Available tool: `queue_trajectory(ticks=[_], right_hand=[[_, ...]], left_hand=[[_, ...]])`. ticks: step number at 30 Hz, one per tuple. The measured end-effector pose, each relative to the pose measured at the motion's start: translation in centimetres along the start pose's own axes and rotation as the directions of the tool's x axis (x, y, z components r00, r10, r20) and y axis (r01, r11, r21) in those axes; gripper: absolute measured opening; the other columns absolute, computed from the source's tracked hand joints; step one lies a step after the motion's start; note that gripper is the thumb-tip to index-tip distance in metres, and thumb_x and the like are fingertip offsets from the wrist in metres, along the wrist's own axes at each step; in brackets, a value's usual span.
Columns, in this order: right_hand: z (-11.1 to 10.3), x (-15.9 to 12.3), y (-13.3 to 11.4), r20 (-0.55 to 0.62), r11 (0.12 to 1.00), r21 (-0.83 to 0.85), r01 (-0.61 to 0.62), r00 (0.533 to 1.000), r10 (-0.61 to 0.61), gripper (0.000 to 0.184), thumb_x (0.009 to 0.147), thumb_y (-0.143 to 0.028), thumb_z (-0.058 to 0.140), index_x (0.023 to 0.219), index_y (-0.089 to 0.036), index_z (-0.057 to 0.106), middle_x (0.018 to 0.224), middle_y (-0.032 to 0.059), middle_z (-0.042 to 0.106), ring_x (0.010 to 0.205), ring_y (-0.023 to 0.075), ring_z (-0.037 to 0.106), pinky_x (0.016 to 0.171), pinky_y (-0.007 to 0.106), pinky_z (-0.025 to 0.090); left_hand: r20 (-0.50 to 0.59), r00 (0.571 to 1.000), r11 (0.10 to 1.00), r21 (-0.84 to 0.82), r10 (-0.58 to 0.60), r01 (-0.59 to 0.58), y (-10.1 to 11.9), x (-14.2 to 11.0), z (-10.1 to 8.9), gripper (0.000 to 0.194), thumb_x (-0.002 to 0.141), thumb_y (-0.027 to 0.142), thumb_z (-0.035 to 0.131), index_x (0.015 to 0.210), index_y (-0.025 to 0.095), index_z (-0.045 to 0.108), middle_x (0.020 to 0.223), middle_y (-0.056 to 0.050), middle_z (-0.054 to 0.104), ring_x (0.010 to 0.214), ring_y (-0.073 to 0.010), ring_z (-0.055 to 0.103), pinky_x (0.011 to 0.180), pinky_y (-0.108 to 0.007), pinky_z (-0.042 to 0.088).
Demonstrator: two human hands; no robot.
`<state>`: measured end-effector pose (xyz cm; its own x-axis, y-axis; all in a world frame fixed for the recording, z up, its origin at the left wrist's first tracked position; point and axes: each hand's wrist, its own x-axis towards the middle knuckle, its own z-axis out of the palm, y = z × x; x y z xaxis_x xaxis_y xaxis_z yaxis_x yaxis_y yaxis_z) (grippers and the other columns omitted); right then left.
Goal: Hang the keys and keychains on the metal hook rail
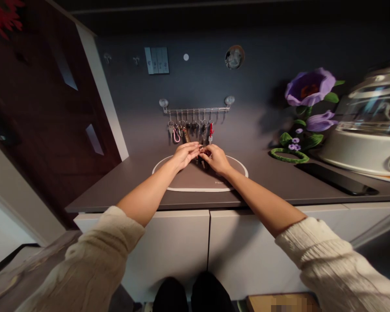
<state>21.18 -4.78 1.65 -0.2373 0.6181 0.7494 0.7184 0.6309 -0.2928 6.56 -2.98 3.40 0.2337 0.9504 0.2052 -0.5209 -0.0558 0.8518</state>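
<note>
Head view: I see a small bunch of dark metal keys (201,162) between the two bare hands, over an oval brown mat with a white rim (182,189); fingers cover its upper part, and blur keeps me from counting its pieces. On my feed the right hand (217,159) has thumb and fingertips pinched on the top of the bunch; the left hand (186,155) has its fingers together, reaching to the same spot, but I cannot tell whether they grip. Red petals (1,19) are cut off at the far left corner. At the far wall I count one clear rail (198,110) on two round clear discs (163,102), with hanging keys (188,127) that overlap too much to number, one pink loop (176,136) among them. To the right are two large purple flowers (310,89) and, nearer, one black phone (336,178). Glare obscures whatever the clear-domed white appliance (360,151) contains.
</note>
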Motion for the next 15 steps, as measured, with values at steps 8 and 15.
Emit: queue_trajectory(ticks=[8, 15], right_hand=[[-0.35, 0.26, 0.28, -0.036, 0.998, 0.043, 0.035, 0.999, -0.033, 0.008, 0.079, -0.025, 0.055, 0.079, -0.018, 0.059, 0.08, 0.0054, 0.059, 0.077, 0.0165, 0.052, 0.07, 0.028, 0.039], [-0.92, 0.47, 0.05, -0.034, 0.994, 0.105, 0.027, 0.999, -0.024, 0.01, 0.08, -0.026, 0.051, 0.078, -0.018, 0.056, 0.08, 0.0045, 0.057, 0.076, 0.0154, 0.051, 0.069, 0.027, 0.039]], left_hand=[[0.058, 0.998, 1.0, -0.015, 0.005, -0.004, 0.28, -0.27, 0.09, 0.014, 0.073, 0.001, 0.053, 0.083, 0.007, 0.06, 0.083, -0.01, 0.067, 0.084, -0.0159, 0.065, 0.093, -0.035, 0.045], [0.098, 0.995, 0.999, 0.006, 0.032, -0.033, 0.54, -0.15, -0.11, 0.016, 0.073, 0.004, 0.055, 0.088, 0.008, 0.059, 0.094, -0.013, 0.066, 0.088, -0.0167, 0.064, 0.092, -0.036, 0.045]])
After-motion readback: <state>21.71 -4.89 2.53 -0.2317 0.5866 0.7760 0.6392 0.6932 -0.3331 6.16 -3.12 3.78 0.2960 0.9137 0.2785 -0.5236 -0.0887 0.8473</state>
